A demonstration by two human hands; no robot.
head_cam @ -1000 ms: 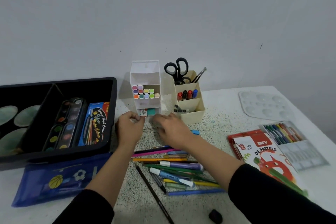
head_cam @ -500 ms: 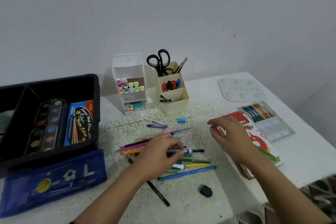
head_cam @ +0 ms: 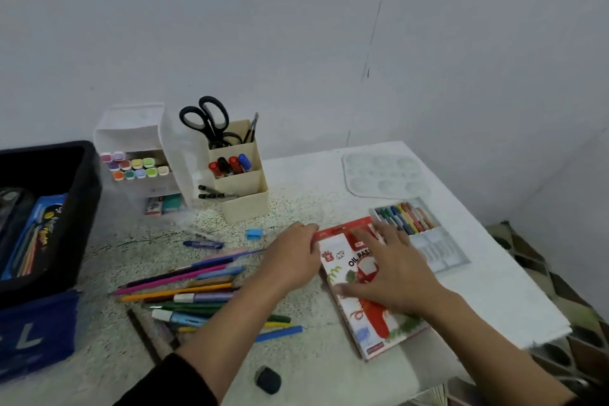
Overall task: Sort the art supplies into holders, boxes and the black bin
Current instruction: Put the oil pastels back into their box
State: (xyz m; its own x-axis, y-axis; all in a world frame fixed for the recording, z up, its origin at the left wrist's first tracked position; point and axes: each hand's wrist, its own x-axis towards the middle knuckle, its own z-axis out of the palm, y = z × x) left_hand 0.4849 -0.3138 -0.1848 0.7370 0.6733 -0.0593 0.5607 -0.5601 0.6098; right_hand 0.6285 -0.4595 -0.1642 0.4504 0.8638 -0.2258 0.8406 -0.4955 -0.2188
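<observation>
The oil pastels box (head_cam: 372, 323) is covered by the spread right hand (head_cam: 392, 277), its left edge touched by the left hand (head_cam: 291, 257) (grip unclear); it is printed red and white.

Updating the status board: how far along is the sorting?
Done: black-handled scissors and markers in the beige holder, a blue pencil box in the black bin. In hand: right hand flat on the red-and-white oil pastels box, left hand at its edge. Left: pile of loose pencils and pens, blue sharpener, clear pastel tray.
</observation>
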